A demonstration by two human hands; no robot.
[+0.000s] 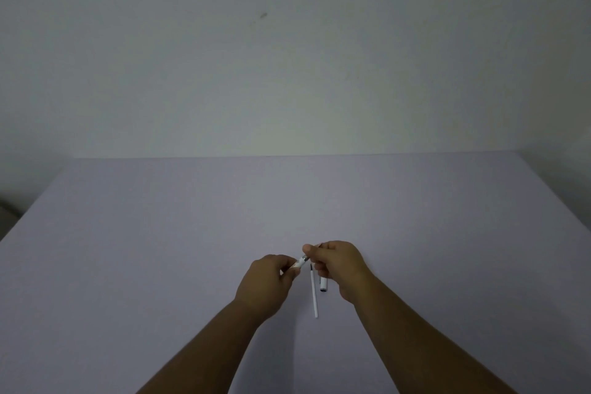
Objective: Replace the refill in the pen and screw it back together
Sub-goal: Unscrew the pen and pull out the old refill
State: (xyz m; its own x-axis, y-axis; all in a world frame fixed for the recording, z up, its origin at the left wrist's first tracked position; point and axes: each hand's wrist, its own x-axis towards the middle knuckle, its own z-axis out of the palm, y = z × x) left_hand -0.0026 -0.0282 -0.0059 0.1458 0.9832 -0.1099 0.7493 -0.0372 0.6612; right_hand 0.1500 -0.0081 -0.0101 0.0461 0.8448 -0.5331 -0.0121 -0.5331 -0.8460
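Both hands meet above the middle of the table. My left hand (268, 278) grips the white pen barrel (300, 262), which pokes out to the right between its fingers. My right hand (339, 262) pinches the pen's metal tip end right next to the barrel; thumb and forefinger hide the joint. A thin white refill (314, 294) with a dark tip lies on the table between the hands, pointing away from me. A short white cap (323, 284) with a dark end lies just right of the refill, partly under my right hand.
The table (160, 249) is a plain lilac surface, with its far edge against a pale wall (287, 57). Its left edge slants down at the frame's left side.
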